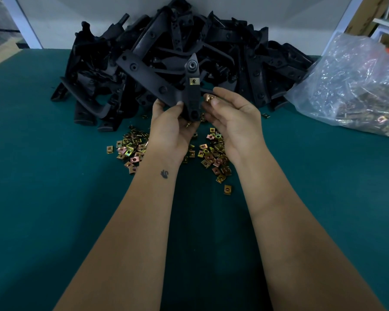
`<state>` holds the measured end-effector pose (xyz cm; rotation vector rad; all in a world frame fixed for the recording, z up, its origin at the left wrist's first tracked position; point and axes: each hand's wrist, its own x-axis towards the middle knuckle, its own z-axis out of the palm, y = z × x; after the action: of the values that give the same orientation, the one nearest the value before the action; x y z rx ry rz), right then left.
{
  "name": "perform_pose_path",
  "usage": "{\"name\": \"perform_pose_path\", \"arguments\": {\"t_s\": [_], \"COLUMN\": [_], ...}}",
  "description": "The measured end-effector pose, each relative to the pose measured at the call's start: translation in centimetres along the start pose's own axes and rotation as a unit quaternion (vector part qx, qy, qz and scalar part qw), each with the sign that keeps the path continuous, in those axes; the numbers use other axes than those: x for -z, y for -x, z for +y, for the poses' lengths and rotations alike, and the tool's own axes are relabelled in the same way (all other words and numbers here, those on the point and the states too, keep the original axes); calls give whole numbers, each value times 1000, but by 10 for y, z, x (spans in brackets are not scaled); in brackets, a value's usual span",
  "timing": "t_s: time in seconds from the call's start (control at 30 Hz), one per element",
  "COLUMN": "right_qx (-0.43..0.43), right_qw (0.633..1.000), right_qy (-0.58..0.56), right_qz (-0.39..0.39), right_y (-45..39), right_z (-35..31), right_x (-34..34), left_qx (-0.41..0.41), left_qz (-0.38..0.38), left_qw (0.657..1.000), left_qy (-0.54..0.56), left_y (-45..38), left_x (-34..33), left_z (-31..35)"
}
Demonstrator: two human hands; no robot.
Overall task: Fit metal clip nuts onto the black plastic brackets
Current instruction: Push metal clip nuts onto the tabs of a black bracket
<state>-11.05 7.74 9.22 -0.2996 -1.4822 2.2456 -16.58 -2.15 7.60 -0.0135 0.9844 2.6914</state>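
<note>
Both hands were raised above the table (54, 198). Left hand (173, 124) gripped a bracket (190, 95) already carrying one nut (194, 81). Right hand (234, 117) pinched a loose clip (209, 98) just beside it.

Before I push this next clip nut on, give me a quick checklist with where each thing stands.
1. Bracket held firmly: ok, left hand grips the black bracket.
2. Nut ready: ok, right hand pinches a clip nut.
3. First nut seated: ok, fitted nut sits on the bracket.
4. Nut's open side faces the bracket edge: cannot tell.
5. Next mounting spot free: cannot tell, fingers cover it.
6. Spares within reach: ok, loose nuts lie on the green table.
</note>
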Motion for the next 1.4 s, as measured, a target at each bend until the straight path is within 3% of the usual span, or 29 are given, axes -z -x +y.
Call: {"name": "perform_pose_path", "arguments": {"t_s": [0.2, 0.57, 0.83, 1.4], "right_qx": [6, -25, 9, 6], "right_qw": [1000, 999, 992, 993], "right_qy": [-11, -36, 116, 107], "right_qz": [-9, -19, -48, -45], "right_y": [2, 0, 3, 2], "right_z": [-2, -1, 1, 2], "right_x": [-1, -1, -2, 0], "left_qx": [5, -2, -6, -33], "left_qz": [-33, -19, -28, -25], "left_qw": [999, 1000, 999, 999], "left_qy": [-14, 6, -24, -31], "left_y": [4, 4, 5, 2], "left_x": [-3, -3, -1, 1], "left_z": [-2, 2, 1, -1]}}
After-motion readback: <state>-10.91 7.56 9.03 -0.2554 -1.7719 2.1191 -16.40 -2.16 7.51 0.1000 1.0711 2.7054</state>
